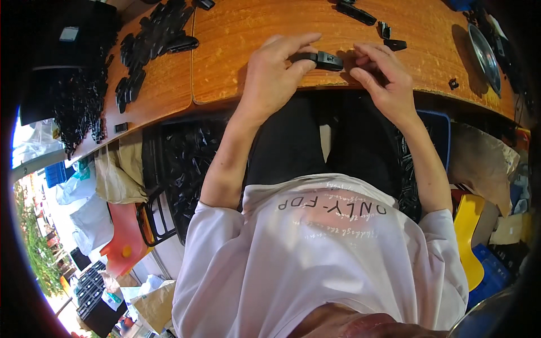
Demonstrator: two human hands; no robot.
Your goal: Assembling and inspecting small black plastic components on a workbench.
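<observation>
Near the front edge of the wooden surface (225, 39), a black part (328, 61) was held by the left hand (270, 74), its grip closed about the left end. The right hand (389, 79) hung just beside the other end without touching, its grip partly open, nothing visible inside. Black pieces (160, 31) lay heaped farther left; a metal dish (483, 59) lay toward the right.

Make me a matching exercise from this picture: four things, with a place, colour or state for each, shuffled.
Things:
1. Black part
2. Right hand
3. Round metal dish
4. Shirt

Matches:
A. White with lettering
B. Toward the right end of the wooden table
C. Held in the left hand
D. Open, nothing visibly held

Pairs: 1-C, 2-D, 3-B, 4-A
</observation>
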